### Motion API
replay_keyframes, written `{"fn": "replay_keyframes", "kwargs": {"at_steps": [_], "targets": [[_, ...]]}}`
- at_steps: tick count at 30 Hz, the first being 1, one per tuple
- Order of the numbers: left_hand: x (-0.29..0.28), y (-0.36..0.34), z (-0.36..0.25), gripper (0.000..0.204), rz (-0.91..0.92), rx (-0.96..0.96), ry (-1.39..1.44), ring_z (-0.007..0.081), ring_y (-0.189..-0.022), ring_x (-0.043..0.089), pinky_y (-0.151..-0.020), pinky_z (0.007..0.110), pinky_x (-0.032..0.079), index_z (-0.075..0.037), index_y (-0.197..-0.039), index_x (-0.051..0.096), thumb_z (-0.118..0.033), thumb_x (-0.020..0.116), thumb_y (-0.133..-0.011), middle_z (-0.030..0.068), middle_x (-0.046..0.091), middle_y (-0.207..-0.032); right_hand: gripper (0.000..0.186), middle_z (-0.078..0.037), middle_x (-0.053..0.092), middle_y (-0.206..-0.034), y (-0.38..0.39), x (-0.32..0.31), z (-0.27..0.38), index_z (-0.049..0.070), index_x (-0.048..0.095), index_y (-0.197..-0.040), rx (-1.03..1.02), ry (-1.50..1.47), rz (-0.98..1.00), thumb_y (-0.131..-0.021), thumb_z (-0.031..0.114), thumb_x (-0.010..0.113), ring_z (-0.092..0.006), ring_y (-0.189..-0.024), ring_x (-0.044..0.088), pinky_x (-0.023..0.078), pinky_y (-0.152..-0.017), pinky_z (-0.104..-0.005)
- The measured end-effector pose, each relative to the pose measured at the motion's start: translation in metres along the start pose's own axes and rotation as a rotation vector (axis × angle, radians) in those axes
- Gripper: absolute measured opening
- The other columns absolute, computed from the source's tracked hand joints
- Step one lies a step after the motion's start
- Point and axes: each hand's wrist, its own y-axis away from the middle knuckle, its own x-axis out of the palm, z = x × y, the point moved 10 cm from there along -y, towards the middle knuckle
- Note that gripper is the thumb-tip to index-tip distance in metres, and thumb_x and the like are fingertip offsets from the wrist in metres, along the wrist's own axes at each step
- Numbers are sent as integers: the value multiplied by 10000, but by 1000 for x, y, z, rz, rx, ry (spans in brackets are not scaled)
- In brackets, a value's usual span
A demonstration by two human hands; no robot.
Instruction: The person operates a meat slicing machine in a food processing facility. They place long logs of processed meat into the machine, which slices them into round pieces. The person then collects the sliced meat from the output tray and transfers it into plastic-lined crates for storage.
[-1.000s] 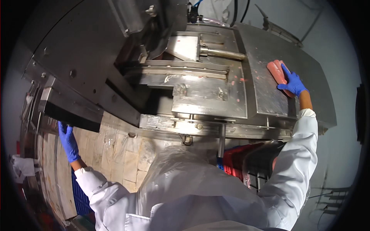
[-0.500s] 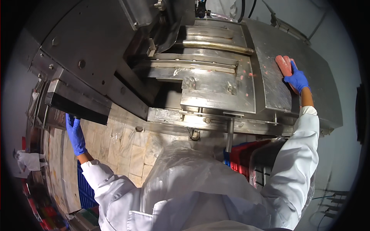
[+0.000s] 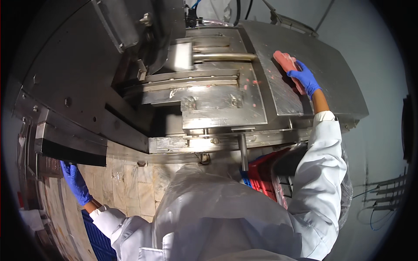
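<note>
Head view: big steel machine (image 3: pixel 48 82) fills the left and far side, its flat cover (image 3: pixel 326 65) stretching out to the right. Black-edged housing (image 3: pixel 74 152) juts out low on the left; red crate (image 3: pixel 263 174) sits under the machine's near edge. Left hand (image 3: pixel 77 185), blue glove, is up at that black edge, fingertips partly hidden, can't tell if its grip presses anything. Right hand (image 3: pixel 306 80) lies over the near half of the pink meat piece (image 3: pixel 284 61), thumb and forefinger spread apart; can't tell if the grip pinches. Meat lies aslant on the flat cover. Step in hand, my read: steadying the meat there. Shifting it would call for a fuller wrap first. Small pink scraps (image 3: pixel 254 81) sit left of the cover.
</note>
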Motion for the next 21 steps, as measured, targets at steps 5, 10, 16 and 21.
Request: {"fn": "replay_keyframes", "kwargs": {"at_steps": [5,10,16,21], "targets": [[7,7,-9,633,-21,3,-10,195,-1322,385,-1134,342,243,28,-1440,341,-148,622,-901,113,416,-1445,571,-85,620,-1099,-34,121,86,-25,590,-1206,-30,-277,263,-785,349,691,-162,-990,564,456,-863,-293],[10,15,-11,585,-53,-59,16,177,-1239,464,-1099,328,293,28,-1392,405,-123,649,-882,96,499,-1360,673,-168,604,-1060,-42,289,203,66,540,-1277,-429,397,275,-709,389,703,-279,-963,602,477,-870,-374],[-1,24,-3,526,-111,-95,29,179,-1165,510,-1052,332,345,27,-1347,451,-127,649,-885,96,550,-1276,884,-305,453,-1272,-65,389,173,173,395,-1435,-584,914,435,-707,568,704,-486,-1079,526,463,-916,-494],[-19,29,5,519,-116,-105,-25,182,-1142,518,-1033,332,362,27,-1325,468,-140,667,-876,98,555,-1254,916,-286,245,-1495,-70,424,157,344,261,-1489,-743,1051,521,-725,698,621,-480,-1114,525,447,-930,-553]]}}
